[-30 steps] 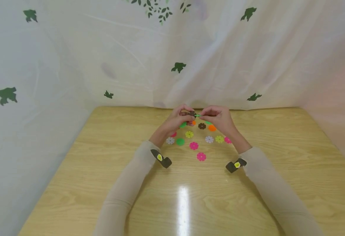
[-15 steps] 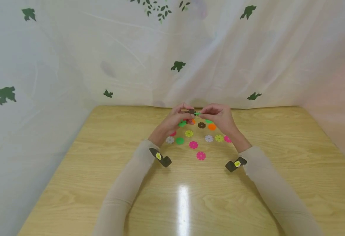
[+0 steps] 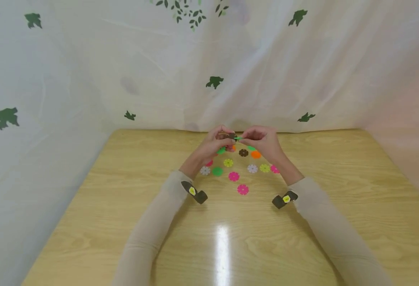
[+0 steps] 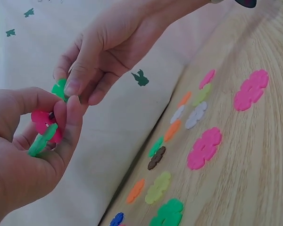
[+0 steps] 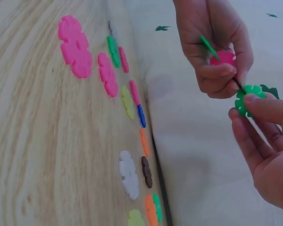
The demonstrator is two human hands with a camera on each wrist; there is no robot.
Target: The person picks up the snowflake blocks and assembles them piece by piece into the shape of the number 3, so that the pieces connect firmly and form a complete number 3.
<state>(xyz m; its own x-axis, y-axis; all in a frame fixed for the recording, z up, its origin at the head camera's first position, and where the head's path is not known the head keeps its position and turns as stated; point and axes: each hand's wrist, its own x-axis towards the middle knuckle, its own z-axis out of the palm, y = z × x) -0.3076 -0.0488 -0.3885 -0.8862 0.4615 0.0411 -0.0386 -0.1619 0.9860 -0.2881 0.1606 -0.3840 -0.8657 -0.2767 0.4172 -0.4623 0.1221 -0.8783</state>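
Over the far part of the table, my left hand (image 3: 211,145) grips a small cluster of joined flower-shaped plastic discs. A pink disc (image 5: 224,59) and a green disc (image 4: 42,140) cross each other in it, and a brown disc (image 3: 232,137) stands at its fingertips. My right hand (image 3: 264,141) pinches another green disc (image 5: 254,89) between thumb and fingers. This green disc meets the brown disc's edge, and the fingertips of both hands are close together. The left fingers partly hide the cluster.
Loose flower discs lie on the wooden table (image 3: 123,206) below the hands: several pink (image 3: 243,189), yellow (image 3: 228,163), white (image 3: 252,169), orange (image 3: 255,154), green (image 3: 217,171), and a brown disc (image 3: 243,153). A pale curtain (image 3: 159,79) hangs at the table's back edge.
Both hands stay almost in place, with the green disc kept against the brown one. The brown and green discs tilt slightly; the head view shifts a little.
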